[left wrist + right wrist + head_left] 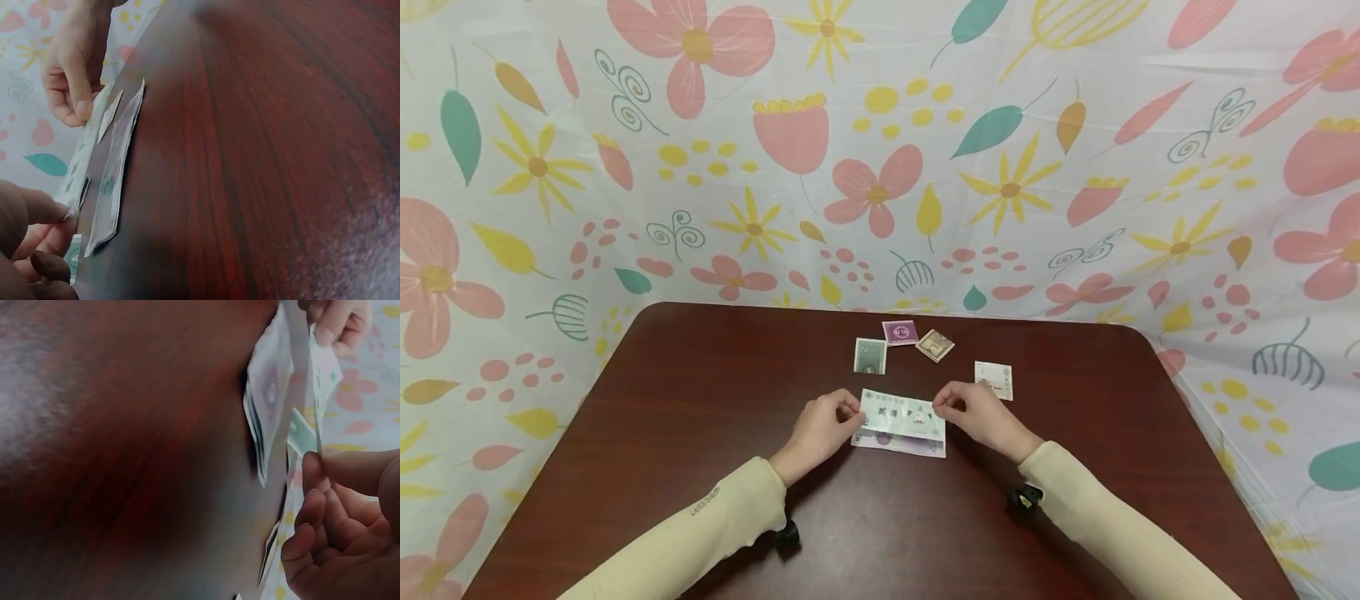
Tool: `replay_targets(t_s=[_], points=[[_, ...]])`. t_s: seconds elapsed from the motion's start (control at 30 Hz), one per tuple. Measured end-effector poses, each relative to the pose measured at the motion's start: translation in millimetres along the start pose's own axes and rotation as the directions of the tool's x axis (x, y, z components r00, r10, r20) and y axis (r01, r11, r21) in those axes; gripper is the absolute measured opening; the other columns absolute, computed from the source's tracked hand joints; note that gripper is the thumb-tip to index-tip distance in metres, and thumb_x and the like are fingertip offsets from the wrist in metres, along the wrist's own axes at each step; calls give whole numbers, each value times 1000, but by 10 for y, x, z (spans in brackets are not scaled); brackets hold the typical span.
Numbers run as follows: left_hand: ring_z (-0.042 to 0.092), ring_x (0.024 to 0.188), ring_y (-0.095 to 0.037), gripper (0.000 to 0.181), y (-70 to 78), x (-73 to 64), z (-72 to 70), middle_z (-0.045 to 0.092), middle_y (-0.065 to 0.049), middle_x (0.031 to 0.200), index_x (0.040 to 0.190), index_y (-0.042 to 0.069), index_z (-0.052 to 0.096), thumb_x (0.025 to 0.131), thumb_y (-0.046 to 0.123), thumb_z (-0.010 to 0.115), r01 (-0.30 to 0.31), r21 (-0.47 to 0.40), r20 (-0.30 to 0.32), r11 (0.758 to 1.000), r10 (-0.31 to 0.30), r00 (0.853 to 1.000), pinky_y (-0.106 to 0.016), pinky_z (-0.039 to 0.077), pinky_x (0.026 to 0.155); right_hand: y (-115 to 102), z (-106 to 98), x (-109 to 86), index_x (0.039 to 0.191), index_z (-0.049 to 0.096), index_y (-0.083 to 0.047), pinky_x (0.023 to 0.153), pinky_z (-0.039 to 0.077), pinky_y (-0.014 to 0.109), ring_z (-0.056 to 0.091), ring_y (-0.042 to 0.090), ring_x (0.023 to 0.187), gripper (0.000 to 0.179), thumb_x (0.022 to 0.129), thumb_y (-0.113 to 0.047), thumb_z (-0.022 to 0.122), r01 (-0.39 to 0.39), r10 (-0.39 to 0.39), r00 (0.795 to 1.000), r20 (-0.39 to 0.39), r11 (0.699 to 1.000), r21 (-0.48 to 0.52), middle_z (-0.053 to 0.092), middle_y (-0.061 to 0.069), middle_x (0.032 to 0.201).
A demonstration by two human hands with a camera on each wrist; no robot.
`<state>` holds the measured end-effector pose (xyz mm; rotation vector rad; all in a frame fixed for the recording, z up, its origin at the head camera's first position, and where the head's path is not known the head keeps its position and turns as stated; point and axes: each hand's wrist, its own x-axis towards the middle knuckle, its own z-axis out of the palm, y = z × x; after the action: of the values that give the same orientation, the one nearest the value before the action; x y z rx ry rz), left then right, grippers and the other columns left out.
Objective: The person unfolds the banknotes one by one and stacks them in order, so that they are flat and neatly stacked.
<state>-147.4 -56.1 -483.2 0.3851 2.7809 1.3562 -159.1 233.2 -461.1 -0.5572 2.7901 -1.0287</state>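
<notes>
A pale green banknote (898, 414) is stretched between my two hands, raised a little above the table. My left hand (820, 429) pinches its left end between thumb and fingers, while my right hand (985, 417) pinches the right end. Under it lies a small stack of pale purple banknotes (898, 447), partly hidden in the head view. The left wrist view shows the stack (112, 181) lying apart from the held banknote (84, 150). In the right wrist view, thumb and forefinger of my right hand (356, 519) meet at the banknote's edge.
Beyond my hands, a dark green banknote (870, 356), a purple one (900, 332) and a brown one (935, 344) lie on the dark wooden table (737, 358). A whitish banknote (996, 380) lies just past my right hand. A flower-patterned cloth (880, 242) hangs along the table's far edge.
</notes>
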Motion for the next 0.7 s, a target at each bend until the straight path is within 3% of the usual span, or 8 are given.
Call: replay_targets(t_s=[0.17, 0.37, 0.7], points=[[58, 67, -8, 7, -7, -8, -3, 70, 7, 77, 88, 16, 72, 91, 17, 78, 13, 71, 41, 997, -16, 999, -32, 46, 62, -13, 42, -40, 101, 71, -6, 70, 49, 29, 59, 10, 76, 4, 98, -8, 70, -8, 9, 998, 59, 1000, -13, 68, -4, 86], [61, 67, -7, 9, -40, 0, 16, 71, 9, 77, 87, 18, 71, 88, 20, 79, 18, 147, 91, 989, -32, 995, -31, 45, 58, -14, 101, -37, 100, 66, -8, 64, 47, 27, 56, 8, 70, 5, 97, -6, 70, -1, 4, 998, 70, 999, -34, 67, -3, 84], [63, 69, -10, 16, -50, -6, 33, 71, 6, 79, 90, 17, 65, 87, 20, 81, 33, 185, 89, 982, -50, 995, -33, 45, 59, -8, 137, -8, 98, 63, -7, 59, 44, 26, 51, 7, 62, 7, 97, -4, 69, -3, 5, 998, 67, 1000, -31, 65, -3, 79]])
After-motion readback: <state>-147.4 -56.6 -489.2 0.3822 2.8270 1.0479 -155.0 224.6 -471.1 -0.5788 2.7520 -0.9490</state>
